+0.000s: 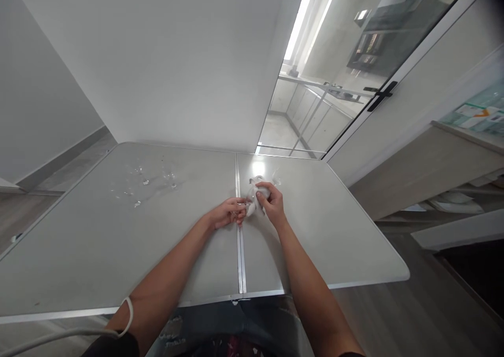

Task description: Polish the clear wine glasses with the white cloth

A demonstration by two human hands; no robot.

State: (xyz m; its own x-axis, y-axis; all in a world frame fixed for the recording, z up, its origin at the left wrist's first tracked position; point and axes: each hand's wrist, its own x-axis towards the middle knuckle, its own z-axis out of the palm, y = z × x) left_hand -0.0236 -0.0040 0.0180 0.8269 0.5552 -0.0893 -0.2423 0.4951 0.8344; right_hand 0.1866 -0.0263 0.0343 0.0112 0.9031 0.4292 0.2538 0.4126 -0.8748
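Above the centre seam of the grey table (118, 252), the left hand (228, 213) pinches a small clear piece (244, 205), apparently lying sideways and pointing at the right hand (272, 201), which is closed around a crumpled white cloth (255, 191) touching it; its exact shape is too small to tell

The pale thing (255, 193) between the two hands is too small to name. The right hand (272, 202) closes over its near side and hides much of it. Whether the left hand (228, 213) pinches it or only touches it cannot be told. The clear bits (144, 182) on the far left of the worktop (118, 252) are too small and faint to identify. The worktop's left corner, both forearms and a white cord (79, 332) are cut off by the picture's edges.
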